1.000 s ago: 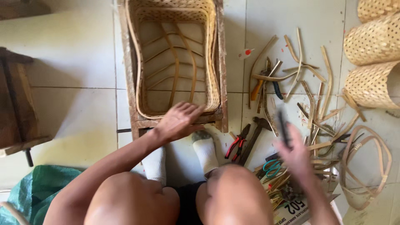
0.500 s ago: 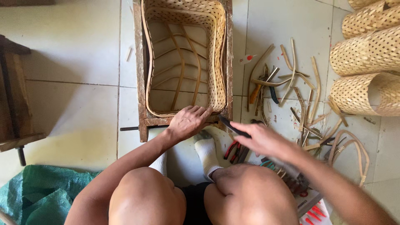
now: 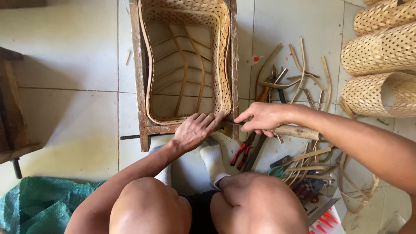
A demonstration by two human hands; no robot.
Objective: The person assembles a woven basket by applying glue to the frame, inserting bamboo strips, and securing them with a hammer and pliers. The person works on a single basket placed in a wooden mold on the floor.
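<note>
Pale floor tiles fill the view, seen from above by a seated person whose bare knees sit at the bottom edge. Nearest, at the lower left corner, lies a crumpled green tarp. Between the knees, two white-socked feet rest on the tiles, just short of the work.

Beyond the feet, the left hand lies flat, fingers together and slightly curled, pressing on the near rim of a wooden frame. The right hand is closed around a knife with a wooden handle; its dark blade points left and meets the frame's near right corner, touching the left fingertips.

To the right of the feet, red-handled pliers and other tools lie in a loose heap with bamboo strips, crowding the floor on that side. Left of the frame the tiles are open, up to a dark wooden bench at the left edge.

Inside the frame sits a woven bamboo basket, fitting snugly against its sides. It holds nothing; bent ribs cross its open bottom, with tile showing through.

Farthest right, rolls of woven bamboo matting lie stacked, well apart from the hands.
</note>
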